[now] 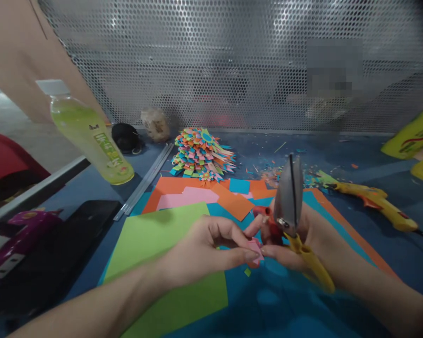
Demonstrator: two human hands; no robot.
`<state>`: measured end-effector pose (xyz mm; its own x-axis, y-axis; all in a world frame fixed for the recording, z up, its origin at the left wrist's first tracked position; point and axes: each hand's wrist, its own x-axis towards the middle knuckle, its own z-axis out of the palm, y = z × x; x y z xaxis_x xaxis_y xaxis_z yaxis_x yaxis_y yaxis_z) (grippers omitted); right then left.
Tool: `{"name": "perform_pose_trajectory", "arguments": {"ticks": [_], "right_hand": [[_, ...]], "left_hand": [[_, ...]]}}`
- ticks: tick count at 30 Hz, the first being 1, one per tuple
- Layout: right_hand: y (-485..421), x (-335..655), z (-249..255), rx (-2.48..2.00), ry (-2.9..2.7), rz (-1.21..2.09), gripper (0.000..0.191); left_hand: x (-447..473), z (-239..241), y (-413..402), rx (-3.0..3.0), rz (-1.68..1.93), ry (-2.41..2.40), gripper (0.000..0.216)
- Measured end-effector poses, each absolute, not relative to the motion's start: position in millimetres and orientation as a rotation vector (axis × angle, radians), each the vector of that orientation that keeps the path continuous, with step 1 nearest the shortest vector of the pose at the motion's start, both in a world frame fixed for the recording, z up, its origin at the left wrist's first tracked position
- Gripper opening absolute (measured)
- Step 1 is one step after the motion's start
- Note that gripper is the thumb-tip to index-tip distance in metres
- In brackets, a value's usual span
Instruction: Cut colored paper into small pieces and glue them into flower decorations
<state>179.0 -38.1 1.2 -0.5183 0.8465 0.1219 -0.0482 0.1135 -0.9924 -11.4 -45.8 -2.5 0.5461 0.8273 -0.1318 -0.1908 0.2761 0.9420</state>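
Note:
My left hand (207, 246) pinches a small pink paper piece (255, 249) between thumb and fingers, over the blue sheet (268, 300). My right hand (296, 244) touches the same pink piece with its fingertips while it grips scissors (291, 199) with yellow and red handles, the closed blades pointing up. A tiny green scrap (247, 272) lies just below the hands. A large green sheet (162, 230) lies under my left wrist.
Orange (193, 185) and pink (193, 197) sheets lie behind. A pile of folded multicoloured paper (201, 152) sits near the mesh wall. A green drink bottle (90, 134) stands left, a yellow glue gun (377, 202) lies right, a black case (66, 244) at the left edge.

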Motion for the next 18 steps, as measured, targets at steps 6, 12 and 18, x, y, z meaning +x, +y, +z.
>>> {"name": "perform_pose_trajectory", "arguments": {"ticks": [6, 12, 18], "right_hand": [[-40, 179, 0, -0.806, -1.629, 1.530, 0.037], [-40, 175, -5, -0.890, -1.543, 1.479, 0.039], [-30, 175, 3, -0.999, -1.587, 1.306, 0.033]], "left_hand": [[-12, -5, -45, 1.064, 0.740, 0.717, 0.007], [-10, -8, -43, 1.068, 0.734, 0.719, 0.004], [-10, -7, -37, 1.087, 0.831, 0.792, 0.008]]}}
